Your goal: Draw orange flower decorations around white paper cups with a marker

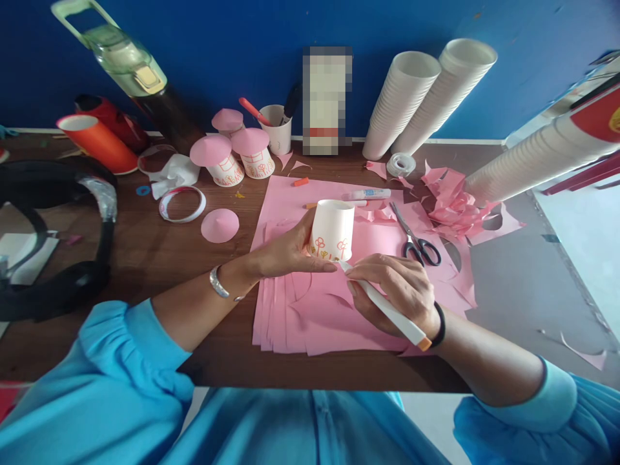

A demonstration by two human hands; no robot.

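A white paper cup (333, 226), upside down, bears red flowers and yellowish marks along its lower rim. My left hand (295, 248) is wrapped around the cup's left side and base, the thumb under the rim. My right hand (397, 290) is closed on a white marker (387, 310) with an orange end, its tip at the cup's bottom edge. Beneath both hands lie stacked pink paper sheets (281, 323). Black-handled scissors (416, 242) rest on the paper to the right of the cup. Behind it are a glue-like tube (371, 194) and an orange cap (301, 182).
Decorated cups with pink cone tops (254, 152) stand at back left, near a loose pink cone (219, 225). Tall stacks of white cups (404, 97) lean at the back. Crumpled pink scraps (450, 200), a tape roll (401, 165), a bottle (130, 64) and black headphones (104, 252) surround the work.
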